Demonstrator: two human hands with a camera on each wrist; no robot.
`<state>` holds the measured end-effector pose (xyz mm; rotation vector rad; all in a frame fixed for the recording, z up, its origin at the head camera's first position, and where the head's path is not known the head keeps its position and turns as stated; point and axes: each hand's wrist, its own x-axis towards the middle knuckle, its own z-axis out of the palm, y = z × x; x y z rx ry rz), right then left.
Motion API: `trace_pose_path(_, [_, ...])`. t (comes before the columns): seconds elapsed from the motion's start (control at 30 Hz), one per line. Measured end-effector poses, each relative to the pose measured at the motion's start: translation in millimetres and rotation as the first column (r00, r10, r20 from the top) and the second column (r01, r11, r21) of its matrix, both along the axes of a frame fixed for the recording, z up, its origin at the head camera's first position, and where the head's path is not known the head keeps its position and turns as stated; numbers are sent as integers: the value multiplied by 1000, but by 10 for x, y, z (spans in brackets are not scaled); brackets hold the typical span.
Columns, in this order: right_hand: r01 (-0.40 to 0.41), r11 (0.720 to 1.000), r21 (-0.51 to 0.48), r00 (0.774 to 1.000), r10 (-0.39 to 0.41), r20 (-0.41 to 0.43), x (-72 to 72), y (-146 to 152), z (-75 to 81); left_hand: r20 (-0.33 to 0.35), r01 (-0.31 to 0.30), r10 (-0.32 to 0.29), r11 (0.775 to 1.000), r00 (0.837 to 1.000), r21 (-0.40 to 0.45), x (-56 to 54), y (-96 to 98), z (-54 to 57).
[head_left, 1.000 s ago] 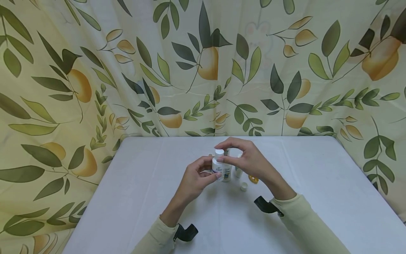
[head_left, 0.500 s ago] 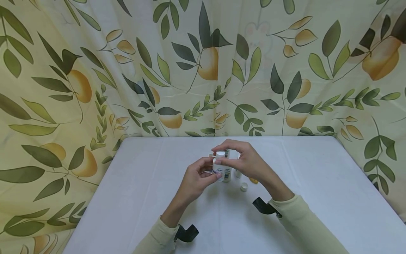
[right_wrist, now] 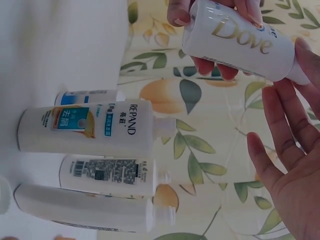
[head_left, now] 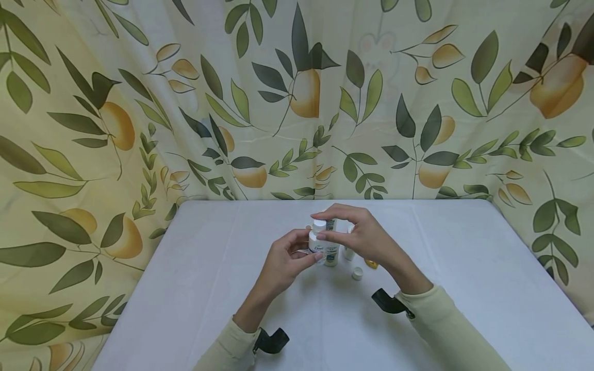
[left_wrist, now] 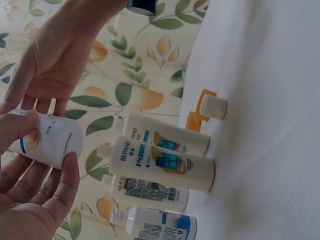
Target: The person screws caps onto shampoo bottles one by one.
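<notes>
My left hand [head_left: 280, 265] grips a small white Dove bottle [right_wrist: 235, 40] around its body, thumb in front and fingers behind. In the left wrist view the bottle's base points toward the table bottles, raised off the table. At its top, the thumb and fingertips of my right hand [head_left: 359, 232] pinch the white cap [head_left: 319, 225]. In the right wrist view the right hand's other fingers spread away from the bottle. Beyond the held bottle stand several white bottles, one a REPAND bottle [left_wrist: 162, 165] with a blue-green label.
A loose white cap [head_left: 357, 273] lies on the white table [head_left: 209, 288], to the right of the bottles. Beside it is a small orange piece [left_wrist: 195, 120]. A blue-labelled bottle [left_wrist: 160, 223] stands among the REPAND ones. A leaf-patterned curtain [head_left: 260, 154] hangs behind the table.
The right fingers at the cap dipped slightly and then rose back a little. The Dove bottle has turned and shifted slightly in the left hand, which keeps its grip.
</notes>
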<state>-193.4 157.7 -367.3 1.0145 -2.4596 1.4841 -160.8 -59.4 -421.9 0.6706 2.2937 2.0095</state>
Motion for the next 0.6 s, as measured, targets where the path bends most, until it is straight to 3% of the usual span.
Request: trace_pose_path(0.6, [40, 999, 19, 999, -41, 27, 23, 46, 20, 14, -17, 16, 1000, 1000, 1, -7, -29, 0])
